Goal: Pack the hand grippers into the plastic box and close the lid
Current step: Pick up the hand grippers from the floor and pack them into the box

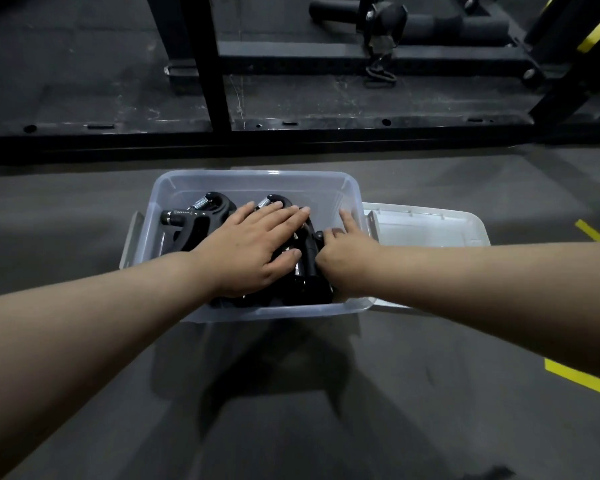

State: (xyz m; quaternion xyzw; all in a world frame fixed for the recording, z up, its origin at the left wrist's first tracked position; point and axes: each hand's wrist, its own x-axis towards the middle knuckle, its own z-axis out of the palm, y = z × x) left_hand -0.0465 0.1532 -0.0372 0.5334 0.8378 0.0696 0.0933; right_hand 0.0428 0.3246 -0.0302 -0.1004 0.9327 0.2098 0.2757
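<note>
A clear plastic box (174, 188) stands open on the grey floor in front of me. Several black hand grippers with steel springs lie inside; one (196, 216) shows at the box's left, another (310, 261) lies between my hands. My left hand (257, 247) lies flat on the grippers with straight fingers, pressing them down. My right hand (347, 258) is at the box's right side, its fingers bent round the black gripper's handle and the index finger pointing up along the wall. The clear lid (430, 226) lies flat on the floor, right of the box.
A black steel gym rack frame (219, 81) crosses the floor just beyond the box. Padded rollers (447, 26) and a strap hang further back. Yellow floor tape (579, 377) marks the right side. Grey rubber flooring lies between me and the box.
</note>
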